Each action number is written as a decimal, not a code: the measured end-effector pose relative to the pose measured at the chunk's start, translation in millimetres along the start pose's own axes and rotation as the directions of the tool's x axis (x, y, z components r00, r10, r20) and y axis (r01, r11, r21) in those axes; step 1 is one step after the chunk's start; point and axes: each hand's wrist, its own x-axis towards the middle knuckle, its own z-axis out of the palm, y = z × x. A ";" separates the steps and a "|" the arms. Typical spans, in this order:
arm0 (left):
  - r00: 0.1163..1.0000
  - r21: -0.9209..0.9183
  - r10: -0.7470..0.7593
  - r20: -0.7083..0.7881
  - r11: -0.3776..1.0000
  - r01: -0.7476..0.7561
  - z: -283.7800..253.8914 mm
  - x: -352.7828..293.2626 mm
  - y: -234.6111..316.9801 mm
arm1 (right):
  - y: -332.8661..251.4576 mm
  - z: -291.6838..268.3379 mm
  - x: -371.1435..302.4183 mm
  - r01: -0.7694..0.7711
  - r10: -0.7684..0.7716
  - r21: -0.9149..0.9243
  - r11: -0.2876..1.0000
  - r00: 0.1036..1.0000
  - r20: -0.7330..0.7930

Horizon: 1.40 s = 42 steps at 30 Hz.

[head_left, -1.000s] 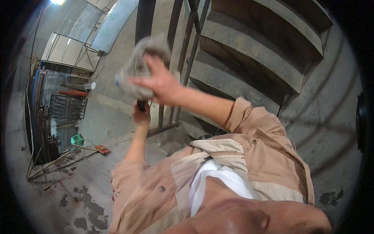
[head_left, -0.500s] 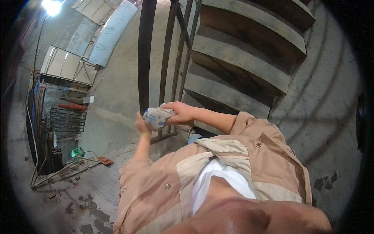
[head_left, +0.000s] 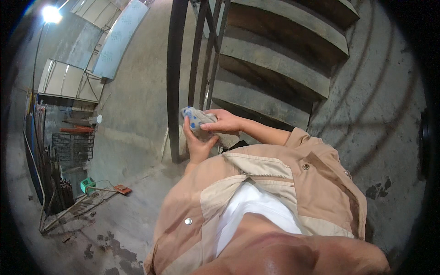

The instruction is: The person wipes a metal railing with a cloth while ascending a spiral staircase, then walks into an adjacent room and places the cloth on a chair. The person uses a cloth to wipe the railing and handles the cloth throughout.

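A bunched grey cloth with blue spots is between my two hands, in front of my chest; whether it is a folded work glove or a rag I cannot tell. My left hand holds it from below, forefinger up along its left side and thumb to the right. My right hand grips its right end, fingers closed over it. A greyish piece of fabric shows under my right hand, partly hidden. Just left of my hands stands the dark metal railing post, apart from my fingers.
Concrete stairs rise beyond the railing to the right. Along the left wall lie metal bars, a green box and an orange-red piece on the floor. White panels and a bright lamp are farther up.
Both hands have moved off the railing post to the right, with the cloth between them. The left fingers have spread along the cloth. The view has shifted slightly.
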 end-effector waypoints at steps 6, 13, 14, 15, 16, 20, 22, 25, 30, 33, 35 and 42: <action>0.985 -0.311 -0.040 -0.167 0.950 -0.014 -60.6 54.5 20.6 | -46.5 16.9 -5.1 -0.053 0.038 0.234 0.971 0.997 0.068; 0.904 -0.245 0.370 -0.214 0.876 -0.416 -97.2 167.2 69.0 | -54.6 15.0 -8.0 0.048 -0.035 0.077 0.996 0.986 -0.166; 0.944 -0.208 0.317 -0.092 0.921 -0.330 -81.2 179.4 67.4 | -47.6 9.8 -8.1 0.033 -0.005 0.141 0.989 0.980 -0.198; 0.947 0.102 0.318 -0.051 0.944 -0.312 -59.6 190.9 63.6 | -37.8 6.4 -9.0 -0.021 0.053 0.170 0.985 0.982 -0.183; 0.979 0.429 0.203 -0.024 0.887 -0.174 -47.8 187.7 54.1 | -26.7 2.6 -10.5 -0.090 0.131 0.192 0.977 0.967 -0.217; 0.917 0.475 0.375 -0.135 0.837 -0.273 -46.6 163.0 2.3 | 21.6 -2.7 -29.3 -0.228 0.262 0.170 0.959 0.941 -0.216; 0.946 0.499 0.299 -0.126 0.843 -0.200 -58.2 139.5 -24.5 | 40.5 -2.7 -42.0 -0.270 0.306 0.173 0.947 0.920 -0.245; 0.962 0.518 0.213 -0.171 0.850 -0.096 -75.4 76.7 -71.7 | 61.7 -8.8 -64.0 -0.376 0.427 0.230 0.898 0.872 -0.241; 0.955 0.560 -0.093 -0.283 0.792 0.243 -117.0 -50.0 -178.0 | 105.4 -39.4 -93.5 -0.498 0.559 0.254 0.829 0.729 -0.395; 0.833 0.383 -0.422 -0.358 0.747 0.543 -131.5 -91.5 -222.2 | 133.8 -54.7 -103.9 -0.493 0.581 0.307 0.814 0.691 -0.431; 0.836 0.363 -0.380 -0.396 0.772 0.522 -127.3 -105.3 -228.1 | 145.1 -58.9 -107.6 -0.594 0.667 0.317 0.740 0.582 -0.465; 0.935 0.429 0.106 -0.338 0.902 0.053 -92.4 -16.2 -130.5 | 148.2 -63.9 -118.8 -0.540 0.502 0.069 0.839 0.718 -0.483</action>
